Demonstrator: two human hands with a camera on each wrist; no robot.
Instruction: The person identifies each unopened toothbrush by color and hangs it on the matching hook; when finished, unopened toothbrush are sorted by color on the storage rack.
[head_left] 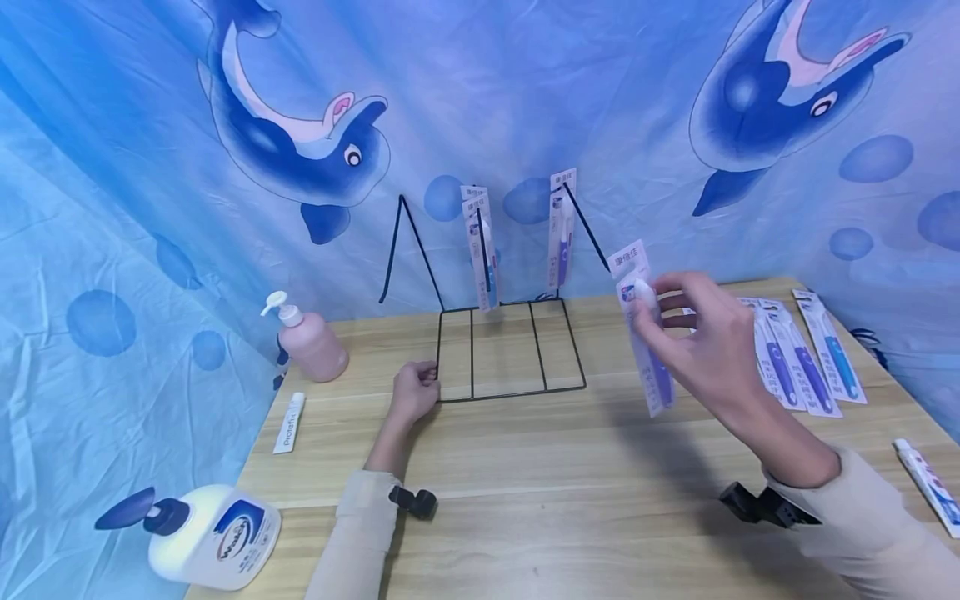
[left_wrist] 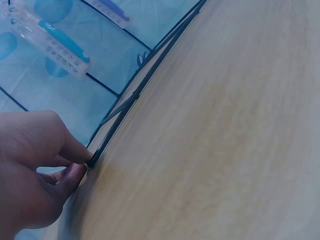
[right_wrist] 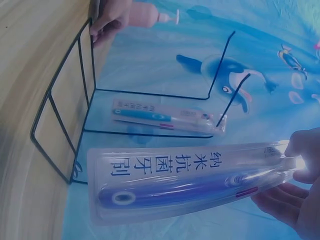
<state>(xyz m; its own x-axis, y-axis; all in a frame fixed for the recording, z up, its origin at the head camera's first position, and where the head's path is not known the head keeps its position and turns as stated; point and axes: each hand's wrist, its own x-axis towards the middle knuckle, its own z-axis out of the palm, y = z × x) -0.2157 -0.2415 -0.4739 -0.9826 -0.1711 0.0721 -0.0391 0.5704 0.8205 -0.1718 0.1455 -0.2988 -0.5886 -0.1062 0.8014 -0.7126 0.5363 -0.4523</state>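
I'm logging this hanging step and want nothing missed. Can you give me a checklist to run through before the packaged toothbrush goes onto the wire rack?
1. Right hand has firm hold of the packaged toothbrush: ok, fingers pinch its upper end.
2. Left hand steadies the wire rack: ok, it grips the base's front left corner.
3. A hook is free: ok, the left peg carries nothing.
4. Pack's hang hole lines up with a peg: cannot tell, the hole is not visible.
5. Hung packs out of the way: ok, they hang on the middle and right pegs.
6. Spare packs within reach: ok, they lie on the table at right.
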